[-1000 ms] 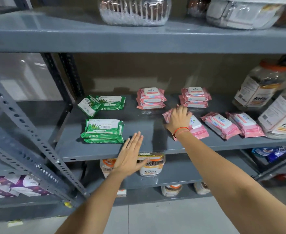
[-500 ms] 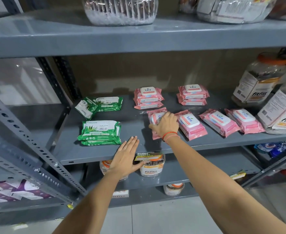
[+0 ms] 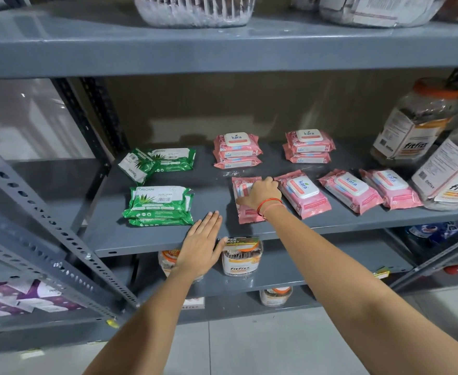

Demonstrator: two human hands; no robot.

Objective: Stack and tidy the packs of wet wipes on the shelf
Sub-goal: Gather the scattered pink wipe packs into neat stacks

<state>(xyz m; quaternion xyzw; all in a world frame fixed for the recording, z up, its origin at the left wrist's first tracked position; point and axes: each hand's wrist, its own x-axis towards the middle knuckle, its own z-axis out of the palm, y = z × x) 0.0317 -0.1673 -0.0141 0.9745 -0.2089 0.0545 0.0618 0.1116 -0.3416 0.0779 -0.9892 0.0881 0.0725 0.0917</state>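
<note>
On the grey middle shelf (image 3: 168, 239) lie pink and green wet wipe packs. My right hand (image 3: 259, 193) grips a pink pack (image 3: 245, 213) lying flat near the shelf's front. To its right lie three single pink packs (image 3: 303, 193), (image 3: 348, 190), (image 3: 391, 188). Two pink stacks (image 3: 237, 151), (image 3: 309, 146) stand at the back. A green stack (image 3: 160, 205) sits front left, with loose green packs (image 3: 154, 162) behind it. My left hand (image 3: 199, 247) hovers flat and empty at the shelf's front edge, right of the green stack.
Large fitfizz jars (image 3: 412, 123), (image 3: 450, 174) crowd the shelf's right end. The upper shelf (image 3: 222, 47) overhangs closely. Smaller jars (image 3: 242, 257) sit on the lower shelf. A perforated diagonal brace (image 3: 46, 226) crosses at the left. Purple packs (image 3: 19, 299) lie lower left.
My right hand has slid the pink pack leftward, away from the row of single packs, and turned it lengthwise. My left hand stayed near the shelf's front edge.
</note>
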